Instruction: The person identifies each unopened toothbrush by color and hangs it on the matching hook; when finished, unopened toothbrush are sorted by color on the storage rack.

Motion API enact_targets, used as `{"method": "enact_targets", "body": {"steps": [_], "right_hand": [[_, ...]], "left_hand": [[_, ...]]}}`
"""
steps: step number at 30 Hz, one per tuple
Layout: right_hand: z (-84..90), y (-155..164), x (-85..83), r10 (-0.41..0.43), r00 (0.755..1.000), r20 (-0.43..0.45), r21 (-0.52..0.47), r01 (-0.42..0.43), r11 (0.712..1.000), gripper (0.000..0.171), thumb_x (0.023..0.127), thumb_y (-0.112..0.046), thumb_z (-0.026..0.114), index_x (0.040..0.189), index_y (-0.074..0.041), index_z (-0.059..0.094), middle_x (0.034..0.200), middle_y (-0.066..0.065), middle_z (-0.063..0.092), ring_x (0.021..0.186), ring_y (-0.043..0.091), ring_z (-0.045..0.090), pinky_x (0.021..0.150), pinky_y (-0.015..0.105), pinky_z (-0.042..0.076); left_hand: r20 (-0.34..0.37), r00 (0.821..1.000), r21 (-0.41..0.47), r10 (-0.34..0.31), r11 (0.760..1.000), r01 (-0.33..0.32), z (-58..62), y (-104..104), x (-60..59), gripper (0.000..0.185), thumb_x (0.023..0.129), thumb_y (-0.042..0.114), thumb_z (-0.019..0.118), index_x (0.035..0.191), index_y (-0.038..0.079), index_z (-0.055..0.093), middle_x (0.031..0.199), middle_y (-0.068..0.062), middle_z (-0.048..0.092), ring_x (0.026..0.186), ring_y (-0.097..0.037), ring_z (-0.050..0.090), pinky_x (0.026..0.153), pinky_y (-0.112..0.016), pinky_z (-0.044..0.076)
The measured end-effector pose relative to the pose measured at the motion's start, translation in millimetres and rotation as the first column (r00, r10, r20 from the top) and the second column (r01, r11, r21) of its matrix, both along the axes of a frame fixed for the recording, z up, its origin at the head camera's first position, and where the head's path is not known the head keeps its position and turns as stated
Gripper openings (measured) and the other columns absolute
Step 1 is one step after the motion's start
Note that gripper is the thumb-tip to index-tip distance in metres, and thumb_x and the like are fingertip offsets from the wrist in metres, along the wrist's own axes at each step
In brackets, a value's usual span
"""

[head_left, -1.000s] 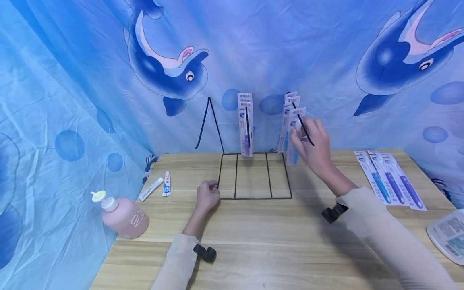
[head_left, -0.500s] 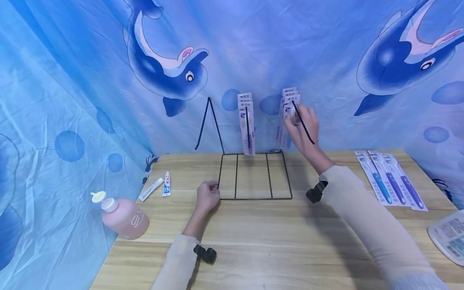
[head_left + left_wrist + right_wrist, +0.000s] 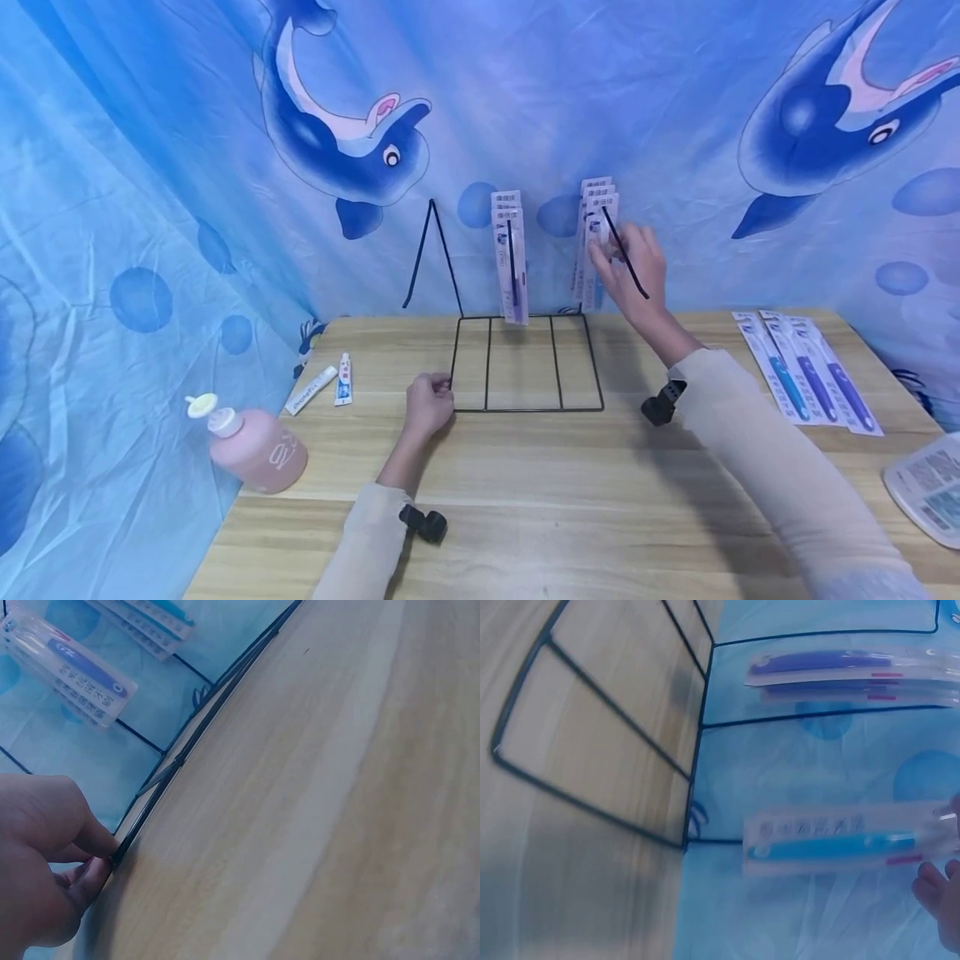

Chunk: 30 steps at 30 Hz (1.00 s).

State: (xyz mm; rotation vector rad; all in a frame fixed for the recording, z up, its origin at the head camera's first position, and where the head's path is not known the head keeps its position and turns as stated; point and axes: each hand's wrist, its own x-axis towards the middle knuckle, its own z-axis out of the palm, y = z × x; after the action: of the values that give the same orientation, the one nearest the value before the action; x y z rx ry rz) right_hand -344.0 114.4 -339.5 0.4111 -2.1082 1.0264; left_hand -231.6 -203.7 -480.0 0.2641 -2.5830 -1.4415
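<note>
Dolphin-print blue cloth (image 3: 525, 100) backs a wooden table (image 3: 540, 500). At lower left a pink bottle (image 3: 255, 450) lies beside two small tubes (image 3: 326, 390), their print unreadable. Centre-left, the left hand (image 3: 427, 406) pinches the front corner of a black wire rack (image 3: 525, 367). Upper centre-right, the right hand (image 3: 630, 271) grips hanging toothbrush packs (image 3: 592, 242), long axis vertical, header characters too small to read. More packs (image 3: 806, 375) lie flat at right.

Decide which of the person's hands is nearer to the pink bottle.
Left. The left hand grips the wire rack's front-left corner, just right of the pink bottle; the right hand is raised at the hanging packs, far across.
</note>
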Motion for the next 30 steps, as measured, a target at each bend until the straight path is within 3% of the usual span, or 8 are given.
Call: {"method": "enact_targets", "body": {"steps": [7,11,14,18,21,25,27,30], "right_hand": [[-11.9,45,14.3,-0.113,0.985,0.133,0.085,0.102,0.991,0.052,0.082,-0.035,0.081,0.113,0.002,0.060,0.104,0.022,0.064,0.082,0.037,0.064,0.071,0.048,0.051],[-19.6,85,14.5,-0.204,0.955,0.215,0.143,0.175,0.974,0.061,0.086,-0.039,0.077,0.125,0.003,0.056,0.111,0.026,0.063,0.086,0.040,0.065,0.071,0.052,0.051],[-28.2,118,11.1,-0.269,0.914,0.302,0.197,0.217,0.956,0.067,0.090,-0.044,0.071,0.131,0.005,0.051,0.116,0.030,0.059,0.094,0.044,0.060,0.074,0.055,0.049],[-44.5,161,6.4,-0.367,0.836,0.408,0.296,0.259,0.919,0.073,0.093,-0.047,0.065,0.135,0.009,0.046,0.120,0.035,0.053,0.103,0.048,0.054,0.074,0.059,0.047],[-59.4,188,6.0,-0.418,0.776,0.473,0.364,0.260,0.894,0.074,0.094,-0.044,0.064,0.137,0.012,0.042,0.123,0.038,0.049,0.106,0.052,0.051,0.073,0.060,0.047],[-80.2,214,7.6,-0.458,0.704,0.544,0.424,0.240,0.873,0.075,0.093,-0.040,0.065,0.137,0.015,0.041,0.127,0.042,0.043,0.113,0.056,0.044,0.080,0.066,0.045],[-89.7,224,8.0,-0.465,0.682,0.565,0.447,0.220,0.867,0.074,0.095,-0.041,0.063,0.135,0.017,0.042,0.127,0.043,0.041,0.115,0.057,0.041,0.084,0.068,0.042],[-101.5,233,7.2,-0.469,0.670,0.575,0.473,0.196,0.859,0.072,0.097,-0.046,0.056,0.130,0.017,0.047,0.123,0.044,0.043,0.113,0.058,0.041,0.083,0.070,0.041]], "left_hand": [[-0.008,1.000,-0.006,-0.009,1.000,0.009,1.5,-2,-0.3,0.037,0.080,-0.014,0.058,0.116,-0.010,0.066,0.096,-0.017,0.065,0.089,-0.027,0.062,0.081,-0.033,0.057],[-0.017,1.000,0.001,-0.010,1.000,0.010,3.4,-2,0.2,0.038,0.080,-0.015,0.057,0.116,-0.011,0.066,0.098,-0.019,0.065,0.090,-0.028,0.062,0.083,-0.035,0.057],[-0.019,1.000,0.002,-0.008,1.000,0.008,2.6,-1,-0.1,0.038,0.079,-0.015,0.057,0.115,-0.011,0.066,0.097,-0.018,0.065,0.089,-0.027,0.062,0.083,-0.035,0.057],[-0.024,1.000,-0.007,-0.001,1.000,0.001,-1.3,0,-1.4,0.037,0.079,-0.014,0.058,0.114,-0.010,0.068,0.094,-0.017,0.065,0.087,-0.027,0.063,0.081,-0.035,0.058],[-0.019,1.000,-0.009,0.005,1.000,-0.006,-3.9,1,-1.7,0.037,0.079,-0.013,0.058,0.114,-0.009,0.068,0.094,-0.015,0.065,0.087,-0.026,0.063,0.082,-0.035,0.057],[-0.024,1.000,-0.018,0.001,1.000,-0.002,-6.0,1,-1.3,0.038,0.079,-0.013,0.058,0.115,-0.009,0.068,0.094,-0.015,0.065,0.088,-0.026,0.062,0.082,-0.036,0.057],[-0.034,0.999,-0.028,-0.001,1.000,0.000,-6.1,1,-1.4,0.037,0.079,-0.013,0.058,0.115,-0.009,0.068,0.094,-0.015,0.065,0.087,-0.026,0.062,0.081,-0.036,0.057],[-0.044,0.999,-0.037,0.001,0.999,-0.003,-4.9,1,-1.7,0.036,0.079,-0.013,0.059,0.114,-0.010,0.068,0.094,-0.016,0.065,0.087,-0.027,0.063,0.081,-0.037,0.058]]}}
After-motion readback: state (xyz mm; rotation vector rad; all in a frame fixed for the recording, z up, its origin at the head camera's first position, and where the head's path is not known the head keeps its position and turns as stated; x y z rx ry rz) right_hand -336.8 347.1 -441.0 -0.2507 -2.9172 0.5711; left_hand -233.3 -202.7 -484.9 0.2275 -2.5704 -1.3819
